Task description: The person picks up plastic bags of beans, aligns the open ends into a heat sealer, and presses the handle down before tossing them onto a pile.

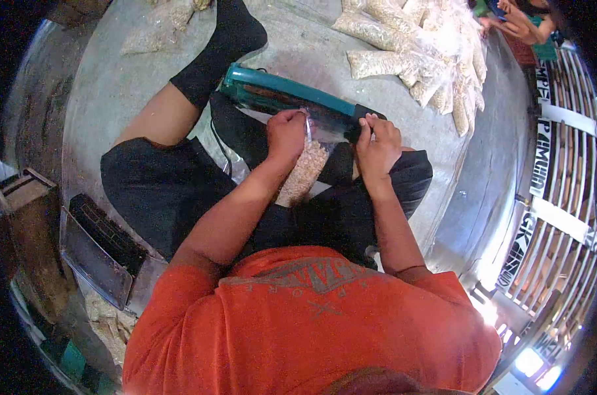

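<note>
Presently, we note the left hand pinching the top of a clear plastic bag of pale pieces between the forearms; the right hand curls its fingers over a long teal bar at its black end.

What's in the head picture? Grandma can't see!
A seated person pinches a clear plastic bag of pale pieces with the left hand; the right hand rests on the black end of a teal bag sealer. Filled bags lie heaped at upper right.
</note>
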`<state>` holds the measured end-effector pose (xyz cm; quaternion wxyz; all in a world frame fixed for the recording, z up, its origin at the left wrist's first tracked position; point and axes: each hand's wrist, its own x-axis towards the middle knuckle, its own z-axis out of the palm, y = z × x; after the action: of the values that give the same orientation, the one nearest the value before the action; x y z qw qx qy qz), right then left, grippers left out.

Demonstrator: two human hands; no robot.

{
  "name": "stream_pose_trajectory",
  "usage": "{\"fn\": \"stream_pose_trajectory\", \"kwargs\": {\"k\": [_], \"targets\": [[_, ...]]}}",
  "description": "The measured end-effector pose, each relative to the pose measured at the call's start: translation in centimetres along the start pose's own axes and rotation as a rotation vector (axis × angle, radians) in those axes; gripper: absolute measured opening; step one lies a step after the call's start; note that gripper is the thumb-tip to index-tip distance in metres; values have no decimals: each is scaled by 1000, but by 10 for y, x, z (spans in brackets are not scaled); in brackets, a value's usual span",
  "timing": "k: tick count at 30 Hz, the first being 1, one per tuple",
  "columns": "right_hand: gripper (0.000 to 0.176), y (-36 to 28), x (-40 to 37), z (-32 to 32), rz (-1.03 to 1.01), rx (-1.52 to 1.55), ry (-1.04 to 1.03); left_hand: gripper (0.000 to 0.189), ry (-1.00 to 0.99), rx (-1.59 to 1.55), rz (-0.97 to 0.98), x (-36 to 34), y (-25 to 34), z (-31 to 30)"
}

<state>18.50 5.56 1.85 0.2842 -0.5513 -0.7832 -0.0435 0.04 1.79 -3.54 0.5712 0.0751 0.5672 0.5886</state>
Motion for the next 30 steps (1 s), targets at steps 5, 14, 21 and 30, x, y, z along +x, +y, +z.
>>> {"fn": "stream_pose_trajectory", "kwargs": {"k": [5,14,21,30], "targets": [[12,-7,3,-9,-40,-27,-1,21,-5,60,19,-3,6,-1],[30,-11,1,-16,-172,-31,10,21,-4,261,201,-2,1,-8],[53,-27,-5,-26,-209,-109,32,21,-93,136,176,14,-19,-11],[74,-29,-23,-31,-231,-73,201,21,-124,187,281,7,-12,-16]]}}
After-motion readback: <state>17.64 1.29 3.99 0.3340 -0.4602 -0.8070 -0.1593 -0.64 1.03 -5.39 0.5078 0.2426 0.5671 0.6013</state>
